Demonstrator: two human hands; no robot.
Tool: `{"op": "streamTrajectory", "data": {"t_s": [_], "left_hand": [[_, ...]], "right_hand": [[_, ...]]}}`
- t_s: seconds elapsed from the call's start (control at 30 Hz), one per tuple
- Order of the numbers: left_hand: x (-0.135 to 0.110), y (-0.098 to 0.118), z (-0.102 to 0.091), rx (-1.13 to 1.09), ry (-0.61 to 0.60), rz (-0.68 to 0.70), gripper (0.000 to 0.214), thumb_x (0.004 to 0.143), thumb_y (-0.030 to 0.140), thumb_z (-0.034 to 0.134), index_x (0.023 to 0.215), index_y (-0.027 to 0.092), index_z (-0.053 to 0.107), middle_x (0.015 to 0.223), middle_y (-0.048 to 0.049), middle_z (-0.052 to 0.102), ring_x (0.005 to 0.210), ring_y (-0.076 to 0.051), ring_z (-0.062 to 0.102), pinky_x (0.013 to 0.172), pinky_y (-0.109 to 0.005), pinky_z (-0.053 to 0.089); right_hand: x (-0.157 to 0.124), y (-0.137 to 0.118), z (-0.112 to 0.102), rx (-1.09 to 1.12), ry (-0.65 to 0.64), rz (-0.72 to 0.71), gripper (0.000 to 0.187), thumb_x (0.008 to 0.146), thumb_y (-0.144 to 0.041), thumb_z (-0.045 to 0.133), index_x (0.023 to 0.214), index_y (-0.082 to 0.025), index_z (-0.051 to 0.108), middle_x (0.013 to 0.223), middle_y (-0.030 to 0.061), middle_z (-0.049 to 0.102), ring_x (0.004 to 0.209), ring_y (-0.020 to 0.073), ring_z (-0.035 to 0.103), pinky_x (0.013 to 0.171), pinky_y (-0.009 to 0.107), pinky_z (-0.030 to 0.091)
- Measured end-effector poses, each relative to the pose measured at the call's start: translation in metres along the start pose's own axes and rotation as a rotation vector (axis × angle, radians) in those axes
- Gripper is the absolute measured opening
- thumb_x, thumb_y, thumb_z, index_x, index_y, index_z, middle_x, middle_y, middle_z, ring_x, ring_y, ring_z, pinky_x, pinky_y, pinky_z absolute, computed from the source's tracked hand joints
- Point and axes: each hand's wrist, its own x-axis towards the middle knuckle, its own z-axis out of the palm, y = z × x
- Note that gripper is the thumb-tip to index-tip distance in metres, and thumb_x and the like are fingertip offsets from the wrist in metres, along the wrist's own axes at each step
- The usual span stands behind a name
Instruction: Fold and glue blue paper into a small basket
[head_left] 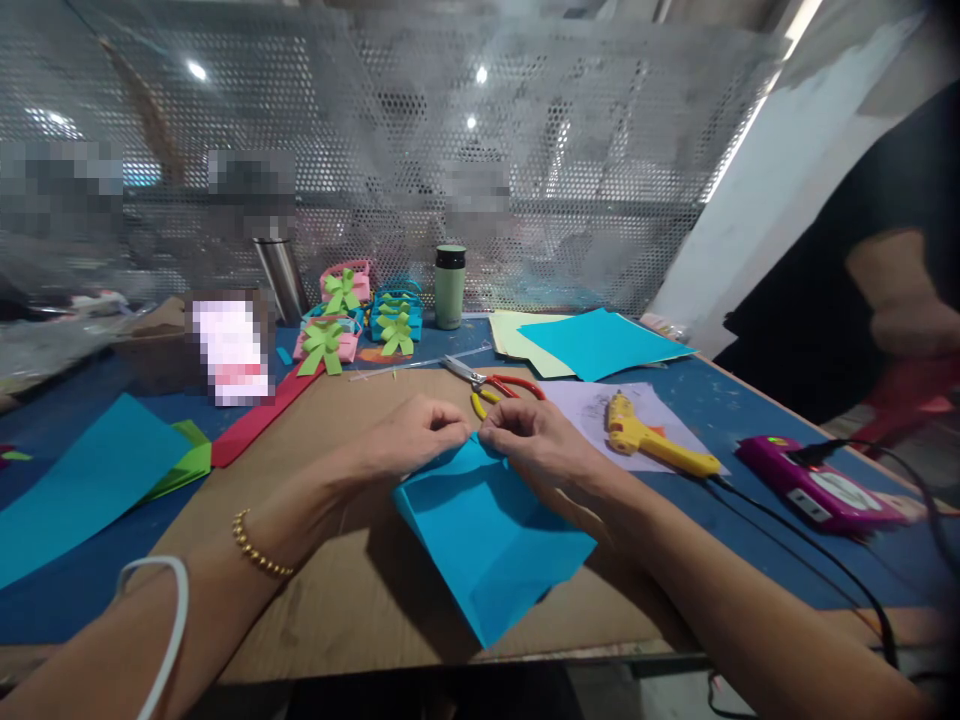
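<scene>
Both hands pinch the far edge of a folded blue paper piece (487,540), which looks like a box or bag shape with creased sides. My left hand (427,435) grips the edge from the left, thumb and fingers pressed together. Close beside it, my right hand (532,435) pinches the same edge from the right. The paper's near corner points toward me over a brown cardboard sheet (300,560). Just beyond my hands lie pliers (517,385) with red handles and another tool's yellow handle (484,403).
A yellow glue gun (652,440) rests on purple paper (577,400), its cord running to a magenta power strip (817,485). Blue sheets (604,343) lie behind. Small paper baskets with green bows (322,345) and a green tumbler (450,290) stand farther back. A person (840,250) is at right.
</scene>
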Motion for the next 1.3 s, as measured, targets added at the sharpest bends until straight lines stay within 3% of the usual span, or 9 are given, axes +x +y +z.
{"op": "streamTrajectory", "data": {"t_s": [0.1,0.2,0.7,1.3], "left_hand": [[0.000,0.000,0.000,-0.057,0.027,-0.003,0.018,0.083,0.031,0.055,0.083,0.015,0.065,0.072,0.0018,0.057,0.065,-0.011,0.049,0.058,-0.022,0.036],[0.002,-0.002,0.000,-0.084,0.033,-0.008,0.016,0.078,0.026,0.059,0.085,0.014,0.067,0.074,0.0009,0.062,0.066,-0.011,0.052,0.060,-0.022,0.039],[0.000,0.002,-0.001,-0.099,0.095,-0.126,0.015,0.075,0.027,0.058,0.073,0.015,0.068,0.064,0.0029,0.058,0.061,-0.011,0.049,0.054,-0.022,0.035],[-0.002,0.004,0.002,-0.187,0.090,-0.162,0.018,0.073,0.030,0.061,0.075,0.014,0.070,0.068,0.0001,0.060,0.062,-0.012,0.050,0.053,-0.022,0.036]], "right_hand": [[0.000,0.001,0.000,-0.026,0.035,-0.032,0.020,0.075,-0.035,0.062,0.070,-0.017,0.058,0.066,-0.0004,0.054,0.063,0.0125,0.048,0.058,0.026,0.036],[0.000,0.002,0.000,-0.044,0.054,-0.048,0.018,0.076,-0.034,0.061,0.070,-0.017,0.058,0.067,-0.0002,0.055,0.064,0.0128,0.049,0.058,0.026,0.036],[0.001,0.003,0.002,-0.071,0.059,-0.083,0.020,0.078,-0.036,0.059,0.071,-0.017,0.057,0.066,-0.0004,0.054,0.063,0.0130,0.048,0.057,0.026,0.036],[-0.002,-0.003,0.003,-0.073,0.073,-0.077,0.012,0.073,-0.028,0.060,0.068,-0.017,0.058,0.063,-0.0010,0.056,0.062,0.0123,0.050,0.056,0.025,0.037]]}}
